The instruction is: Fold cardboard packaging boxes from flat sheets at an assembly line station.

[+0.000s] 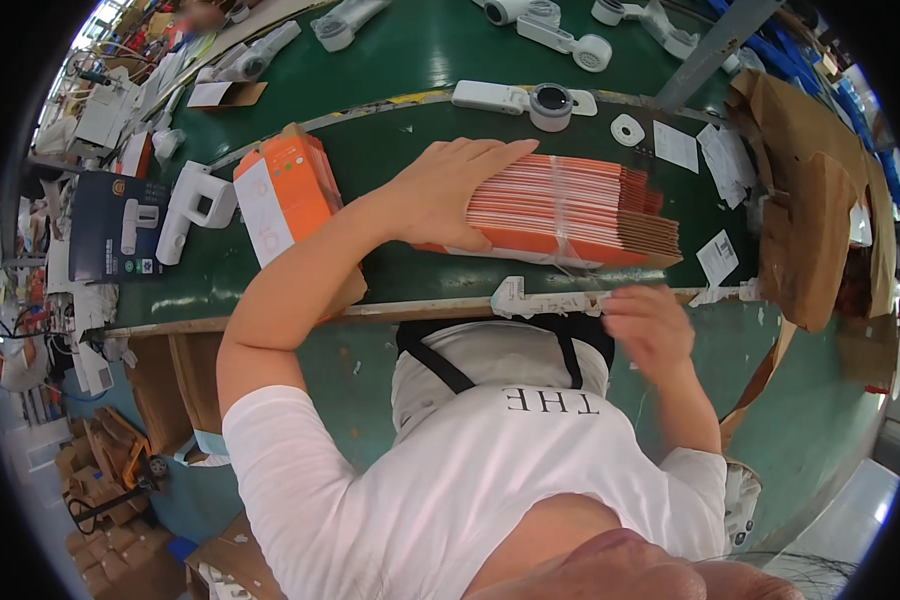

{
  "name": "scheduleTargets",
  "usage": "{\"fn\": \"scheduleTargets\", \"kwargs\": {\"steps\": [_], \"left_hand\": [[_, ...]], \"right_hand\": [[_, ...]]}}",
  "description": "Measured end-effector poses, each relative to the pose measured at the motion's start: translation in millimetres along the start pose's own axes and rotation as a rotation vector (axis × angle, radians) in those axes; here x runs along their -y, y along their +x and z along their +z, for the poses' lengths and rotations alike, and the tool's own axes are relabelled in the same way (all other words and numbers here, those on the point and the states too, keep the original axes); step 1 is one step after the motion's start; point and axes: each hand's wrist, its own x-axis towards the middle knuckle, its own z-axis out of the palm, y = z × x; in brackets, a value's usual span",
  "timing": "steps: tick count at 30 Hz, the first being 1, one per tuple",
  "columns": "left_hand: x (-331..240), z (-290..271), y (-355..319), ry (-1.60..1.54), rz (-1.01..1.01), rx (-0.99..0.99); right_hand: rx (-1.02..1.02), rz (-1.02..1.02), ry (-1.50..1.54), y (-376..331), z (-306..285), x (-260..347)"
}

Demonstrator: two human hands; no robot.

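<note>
A dark blue box (110, 228) lies at the far left of the green table (390, 150), then an upright orange-and-white carton (285, 195). The left hand (450, 185) rests flat and open on a strapped bundle of flat orange cartons (570, 210). The right hand (650, 325), blurred, hovers at the table's edge; its grip cannot be told. White paper labels (700, 150) lie beyond.

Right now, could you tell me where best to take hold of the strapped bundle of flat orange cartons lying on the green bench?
Probably at both short ends of the bundle of flat orange cartons, from either side: it lies flat and long, one thin clear strap around its middle. The left hand presses its left end; the right hand hovers near the bench edge.
</note>
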Motion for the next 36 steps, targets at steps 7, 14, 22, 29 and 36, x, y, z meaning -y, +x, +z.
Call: {"fn": "scheduleTargets", "kwargs": {"steps": [7,14,22,29,36], "left_hand": [[21.7,-7.8,-3.0,-0.11,-0.062,-0.073],[6.0,11.0,3.2,-0.06,-0.126,-0.161],[-13.0,27.9,19.7,0.216,-0.317,-0.252],[-10.3,30.9,21.6,0.371,-0.291,-0.221],[-11.1,22.6,22.8,0.346,-0.329,-0.151]], "right_hand": [[-0.883,0.655,0.312,-39.6,-84.1,-56.4],[-0.226,0.405,0.196,71.7,57.7,2.0],[-0.698,0.61,0.752,80.1,129.1,-29.2],[-0.687,0.686,1.406,66.0,115.9,-40.5],[-0.111,0.746,0.923,64.6,89.2,-31.7]]}}
